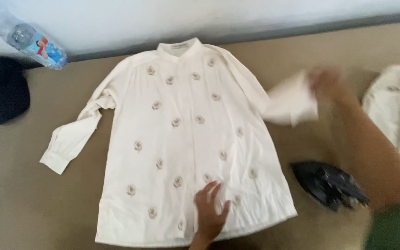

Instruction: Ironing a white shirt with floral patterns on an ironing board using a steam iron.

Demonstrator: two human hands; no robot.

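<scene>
Cream shirt [181,139] spread face-up on the tan board [38,203]: the left hand [210,210], fingers flat and open, pins the hem while the blurred right hand [326,82] grips the sleeve [292,103], drawing it outward above the iron [329,184].

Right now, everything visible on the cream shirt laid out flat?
The cream shirt lies front up on the brown padded surface, band collar toward the wall. It looks like light woven cloth with small tan flower motifs. One sleeve lies bent with its cuff toward the hem. The left hand presses flat near the hem; the blurred right hand lifts the other sleeve's cuff.
</scene>
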